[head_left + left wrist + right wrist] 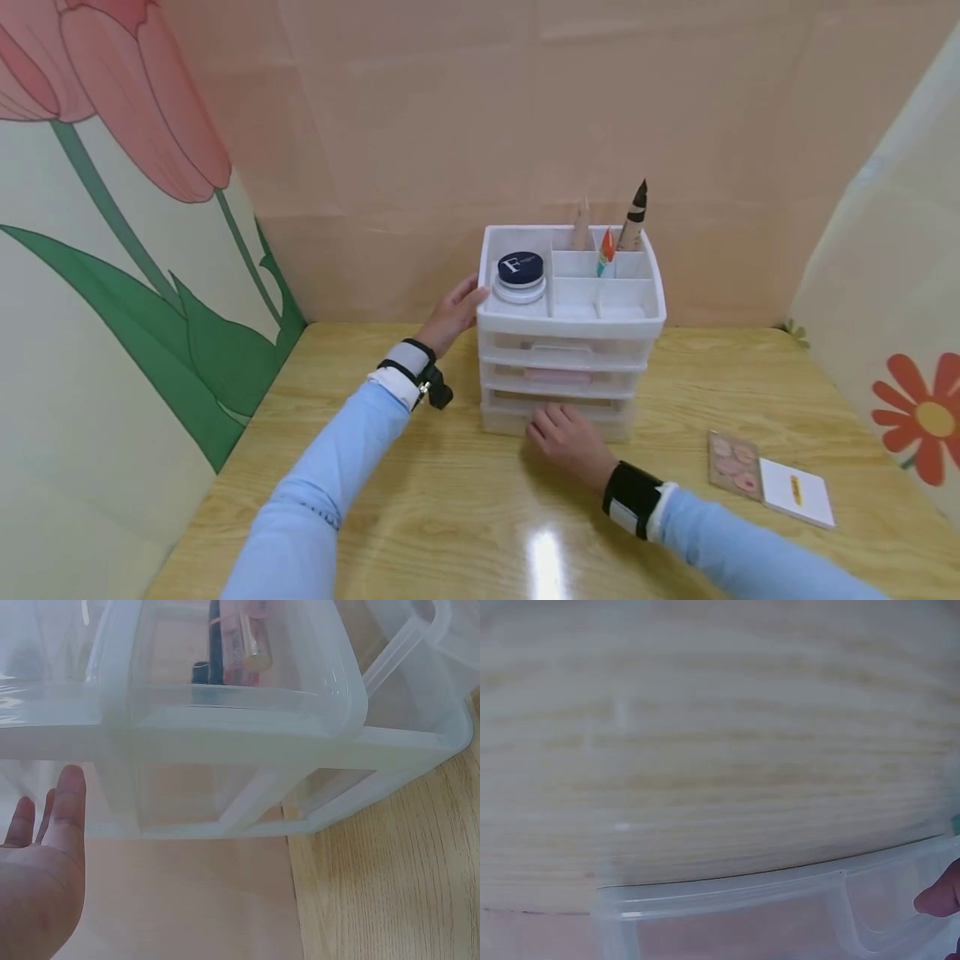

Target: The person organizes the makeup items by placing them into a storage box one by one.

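A white plastic desktop organizer (573, 325) with see-through drawers stands near the back of the table. My left hand (453, 315) touches its upper left side; in the left wrist view that hand's fingers (69, 806) are extended beside the wall. Low at the front, my right hand (570, 440) has its fingers curled over the handle of the bottom drawer (504, 422), which juts out a little. The right wrist view shows the thumb (941, 894) against the handle recess. Pink and dark cosmetics (238, 645) lie inside the middle drawer.
On the organizer's top sit a dark-lidded round jar (521, 268), a black-tipped brush-like item (636, 212) and a small colourful tube (606, 254). An opened palette-like item (797, 492) lies on the table at right. A pinkish backdrop (420, 150) rises behind the table.
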`<action>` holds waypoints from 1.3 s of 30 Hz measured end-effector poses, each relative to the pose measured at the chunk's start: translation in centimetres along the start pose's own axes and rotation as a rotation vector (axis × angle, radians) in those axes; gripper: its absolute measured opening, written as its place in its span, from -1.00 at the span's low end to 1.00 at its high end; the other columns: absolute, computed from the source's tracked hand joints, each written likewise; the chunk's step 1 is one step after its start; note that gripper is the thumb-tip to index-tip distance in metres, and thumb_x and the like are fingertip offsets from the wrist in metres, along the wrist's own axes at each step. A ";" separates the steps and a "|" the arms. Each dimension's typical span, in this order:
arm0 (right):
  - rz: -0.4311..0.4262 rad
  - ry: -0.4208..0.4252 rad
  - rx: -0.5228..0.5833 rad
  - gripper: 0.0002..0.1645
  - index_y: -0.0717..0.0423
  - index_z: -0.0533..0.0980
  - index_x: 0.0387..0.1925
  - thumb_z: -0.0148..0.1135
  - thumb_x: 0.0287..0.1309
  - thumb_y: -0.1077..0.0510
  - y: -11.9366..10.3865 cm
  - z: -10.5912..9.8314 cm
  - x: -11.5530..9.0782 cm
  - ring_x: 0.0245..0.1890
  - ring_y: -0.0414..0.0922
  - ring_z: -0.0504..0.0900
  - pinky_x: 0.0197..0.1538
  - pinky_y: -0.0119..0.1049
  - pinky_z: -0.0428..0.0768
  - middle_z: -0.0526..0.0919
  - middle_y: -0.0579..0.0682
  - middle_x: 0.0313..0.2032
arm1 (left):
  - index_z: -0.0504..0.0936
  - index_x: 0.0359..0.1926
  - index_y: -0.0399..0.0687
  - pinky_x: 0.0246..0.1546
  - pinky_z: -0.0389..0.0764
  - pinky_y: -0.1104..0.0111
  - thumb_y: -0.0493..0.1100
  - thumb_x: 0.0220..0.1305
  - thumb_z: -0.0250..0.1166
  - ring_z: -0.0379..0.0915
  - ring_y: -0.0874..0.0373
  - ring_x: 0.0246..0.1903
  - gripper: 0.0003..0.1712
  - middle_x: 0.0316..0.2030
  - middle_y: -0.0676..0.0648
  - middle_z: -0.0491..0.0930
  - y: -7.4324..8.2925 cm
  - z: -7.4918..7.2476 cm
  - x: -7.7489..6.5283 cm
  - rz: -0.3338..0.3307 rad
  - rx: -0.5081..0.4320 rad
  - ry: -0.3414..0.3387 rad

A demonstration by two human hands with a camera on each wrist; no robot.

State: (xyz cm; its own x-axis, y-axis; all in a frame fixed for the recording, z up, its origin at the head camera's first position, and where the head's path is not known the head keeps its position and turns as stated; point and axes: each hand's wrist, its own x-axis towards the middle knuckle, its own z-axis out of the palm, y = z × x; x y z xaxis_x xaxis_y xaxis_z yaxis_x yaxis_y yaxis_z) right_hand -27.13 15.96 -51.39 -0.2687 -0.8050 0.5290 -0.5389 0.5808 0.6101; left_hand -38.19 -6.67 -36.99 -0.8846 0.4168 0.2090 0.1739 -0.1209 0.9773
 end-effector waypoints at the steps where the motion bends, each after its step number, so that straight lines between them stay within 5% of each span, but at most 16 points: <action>1: -0.001 -0.003 -0.002 -0.45 0.23 0.50 -0.37 -0.49 0.38 0.47 -0.1 -0.1 0.0 -0.38 -0.01 0.50 -0.35 -0.22 0.51 0.49 0.09 -0.36 | 0.20 0.45 -0.13 0.20 0.40 0.10 -0.13 0.48 0.01 0.33 -0.06 0.21 -0.42 0.36 -0.18 0.27 0.0 0.0 0.0 0.000 -0.002 0.001; 13: -0.017 0.040 -0.008 -0.40 0.21 0.52 -0.42 -0.53 0.38 0.46 -1.7 -1.6 -0.1 -0.45 -0.05 0.49 -0.42 -0.26 0.49 0.50 0.09 -0.41 | 0.19 0.45 -0.15 0.17 0.44 0.14 -0.12 0.48 0.01 0.33 -0.07 0.21 -0.41 0.36 -0.19 0.27 -0.1 0.1 0.2 0.006 -0.005 -0.003; 28: 0.028 0.001 -0.007 -0.52 0.21 0.48 -0.42 -0.42 0.32 0.45 -3.4 -4.0 -0.1 -0.49 -0.03 0.43 -0.45 -0.25 0.43 0.43 0.07 -0.43 | 0.23 0.44 -0.11 0.19 0.42 0.16 -0.11 0.49 0.03 0.36 -0.03 0.19 -0.44 0.34 -0.17 0.30 -0.1 0.0 0.1 -0.018 -0.026 0.019; 39: 0.065 -0.068 0.037 -0.43 0.21 0.48 -0.41 -0.54 0.37 0.45 -3.9 -4.5 0.3 -0.47 -0.03 0.40 -0.48 -0.28 0.36 0.41 0.08 -0.42 | 0.24 0.44 -0.07 0.19 0.41 0.14 -0.07 0.48 0.04 0.35 -0.02 0.20 -0.43 0.34 -0.13 0.31 -0.1 -0.1 0.1 -0.015 0.004 0.018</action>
State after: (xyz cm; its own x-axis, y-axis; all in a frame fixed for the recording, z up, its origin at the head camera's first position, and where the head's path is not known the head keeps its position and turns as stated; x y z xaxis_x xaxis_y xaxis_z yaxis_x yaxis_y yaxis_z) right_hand -21.51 13.97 -50.91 -0.3571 -0.7728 0.5246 -0.5477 0.6282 0.5526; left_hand -38.35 -6.66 -37.05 -0.8947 0.4025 0.1937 0.1622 -0.1114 0.9804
